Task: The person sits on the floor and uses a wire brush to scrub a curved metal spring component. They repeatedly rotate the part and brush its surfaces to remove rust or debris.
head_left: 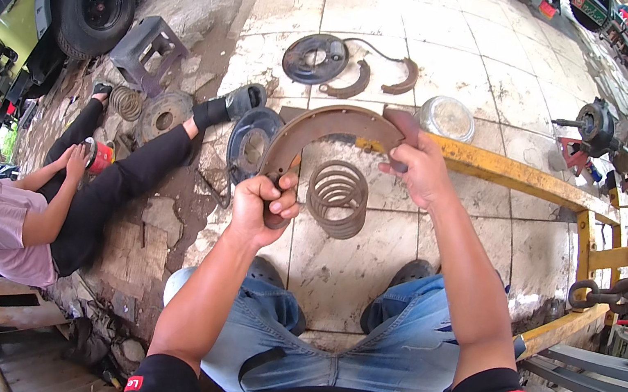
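A large curved brake shoe (335, 119), rusty brown, is held up in front of me in an arch. My left hand (263, 202) is closed round its lower left end. At the other end my right hand (422, 168) grips a reddish-brown flat piece (401, 122) against the shoe; whether it is a separate pad or cloth I cannot tell. Below the arch a rusty coil spring (336, 200) stands on the tiles. Left of the shoe lies a dark round backing plate (251, 140), partly hidden.
Another backing plate (316, 59) and two smaller brake shoes (350, 82) (402, 76) lie ahead, near a round pale lid (447, 119). A yellow metal frame (517, 173) with a heavy chain (621, 295) stands right. A seated person (20, 217) holds a red can at left, near a plastic stool (151, 52).
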Motion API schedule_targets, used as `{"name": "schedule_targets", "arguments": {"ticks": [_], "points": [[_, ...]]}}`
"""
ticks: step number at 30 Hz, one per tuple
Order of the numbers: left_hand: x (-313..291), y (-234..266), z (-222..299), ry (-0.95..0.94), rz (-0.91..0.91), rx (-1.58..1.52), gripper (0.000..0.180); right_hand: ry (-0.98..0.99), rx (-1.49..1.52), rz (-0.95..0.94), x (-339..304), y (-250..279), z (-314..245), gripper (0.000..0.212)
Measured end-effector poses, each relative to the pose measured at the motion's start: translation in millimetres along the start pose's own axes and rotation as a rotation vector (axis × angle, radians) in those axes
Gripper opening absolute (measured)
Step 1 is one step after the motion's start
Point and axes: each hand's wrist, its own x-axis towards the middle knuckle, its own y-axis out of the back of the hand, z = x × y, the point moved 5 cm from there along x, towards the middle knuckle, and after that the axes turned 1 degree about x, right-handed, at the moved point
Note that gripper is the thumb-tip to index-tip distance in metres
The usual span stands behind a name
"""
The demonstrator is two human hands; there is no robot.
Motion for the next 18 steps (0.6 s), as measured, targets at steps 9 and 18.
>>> {"name": "schedule_targets", "arguments": {"ticks": [9, 18], "points": [[-3, -11, 1, -0.103, -0.135, 0.381, 0.069, 0.338, -0.056, 0.032, -10, 7, -31, 0.032], [-4, -32, -19, 0.044, -0.495, 0.360, 0.081, 0.383, -0.110, -0.046, -31, 29, -40, 0.031]]}}
